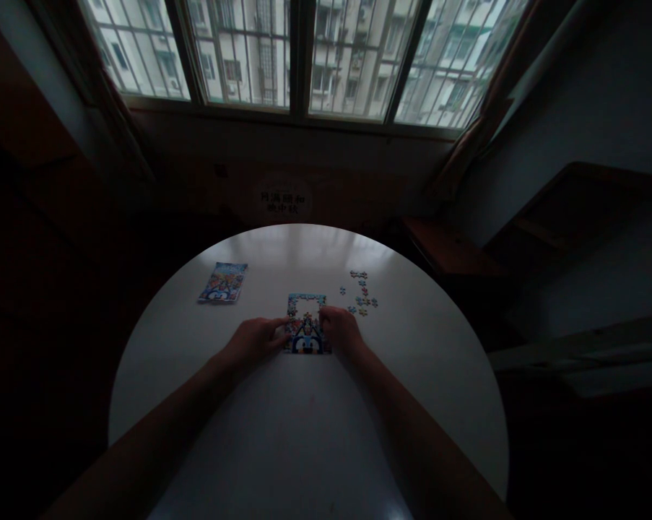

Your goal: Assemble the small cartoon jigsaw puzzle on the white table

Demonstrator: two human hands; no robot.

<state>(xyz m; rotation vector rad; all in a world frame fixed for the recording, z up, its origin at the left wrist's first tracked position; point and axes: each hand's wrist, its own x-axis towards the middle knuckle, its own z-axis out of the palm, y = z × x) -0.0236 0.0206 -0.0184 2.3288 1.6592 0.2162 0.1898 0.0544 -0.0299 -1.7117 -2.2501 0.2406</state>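
Observation:
A small, partly assembled jigsaw puzzle [306, 318] lies in the middle of a round white table [304, 426]; its upper centre shows a bare white gap. My left hand [258, 339] rests at the puzzle's left edge, fingers stretched toward it and touching it. At the right edge, my right hand [341, 328] has its fingers curled down on the puzzle; whether a piece is under them is hidden. Loose puzzle pieces [361, 295] are scattered just right of the puzzle.
A colourful printed picture or packet [223, 282] lies flat at the table's left. Beyond the table are a dark wall, a barred window [304, 58], and dark wooden furniture [450, 249] at the right. The room is dim.

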